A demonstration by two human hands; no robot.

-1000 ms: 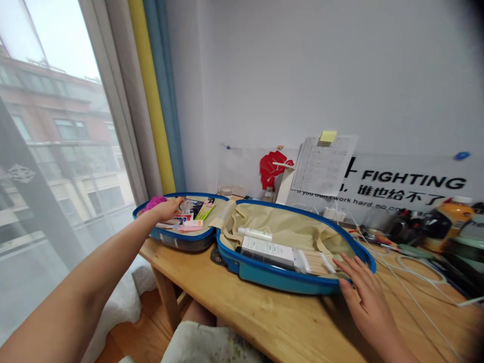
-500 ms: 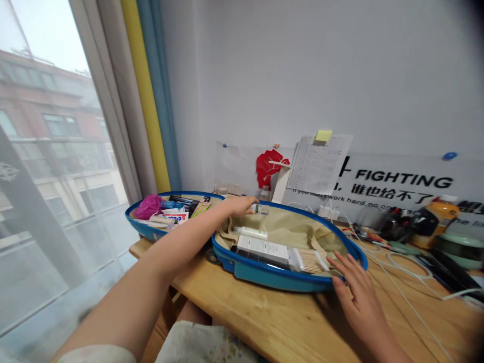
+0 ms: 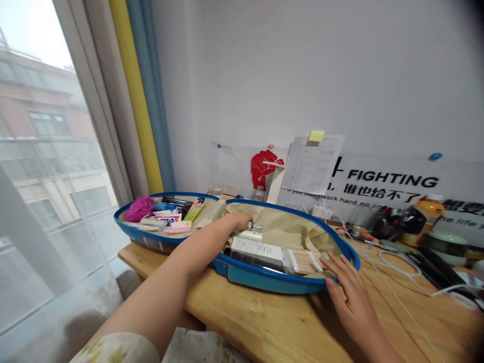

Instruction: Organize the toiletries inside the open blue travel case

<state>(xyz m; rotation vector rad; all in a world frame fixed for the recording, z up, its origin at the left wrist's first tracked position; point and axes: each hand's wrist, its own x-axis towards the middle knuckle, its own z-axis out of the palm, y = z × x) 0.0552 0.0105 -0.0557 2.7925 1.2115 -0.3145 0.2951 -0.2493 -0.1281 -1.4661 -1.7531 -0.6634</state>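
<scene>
An open blue suitcase with a beige lining lies on the wooden table. My left hand reaches into its right half, closed on a small clear bottle with a label. Just below that bottle lies a white tube, partly covered by my hand. Along the near side sit a white printed box and a bag of cotton swabs. My right hand rests on the near right rim with its fingers spread, holding nothing.
The suitcase's left half holds a purple bath puff, a toothpaste box and other toiletries. On the right stand an orange bottle and a green container, with white cables across the table. A wall is behind.
My left hand has brought the small bottle down from the far side of the suitcase's right half, close to the white tube. My right hand stays on the rim. The view has shifted slightly.
</scene>
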